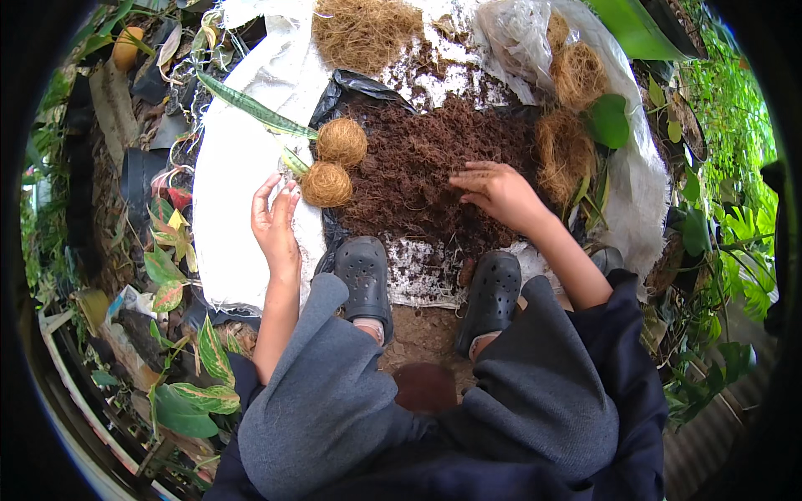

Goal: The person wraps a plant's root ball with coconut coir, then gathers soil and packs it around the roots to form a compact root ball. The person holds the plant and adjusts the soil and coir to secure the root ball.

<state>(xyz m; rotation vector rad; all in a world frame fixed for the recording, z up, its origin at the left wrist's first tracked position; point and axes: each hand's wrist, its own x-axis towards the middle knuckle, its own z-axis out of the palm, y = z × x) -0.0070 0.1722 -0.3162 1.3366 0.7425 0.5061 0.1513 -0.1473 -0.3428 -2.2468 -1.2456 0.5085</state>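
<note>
Two round balls of coconut fibre, an upper one (341,142) and a lower one (326,184), lie side by side at the left edge of a heap of dark brown coco peat (432,163). A long green snake plant leaf (250,106) extends from the upper ball, and a shorter leaf (294,161) from the lower. My left hand (276,216) is just left of the lower ball, palm turned up, fingers apart and holding nothing. Over the right part of the heap, my right hand (498,191) has its fingers loosely spread, with nothing seen in them.
White woven sacking (244,250) lies beneath, with black plastic (363,84) around the heap. Loose coconut fibre (366,31) is at the top, fibre-wrapped plants (564,153) and clear plastic (517,37) at the right. My clogs (363,275) rest at the near edge; potted plants stand both sides.
</note>
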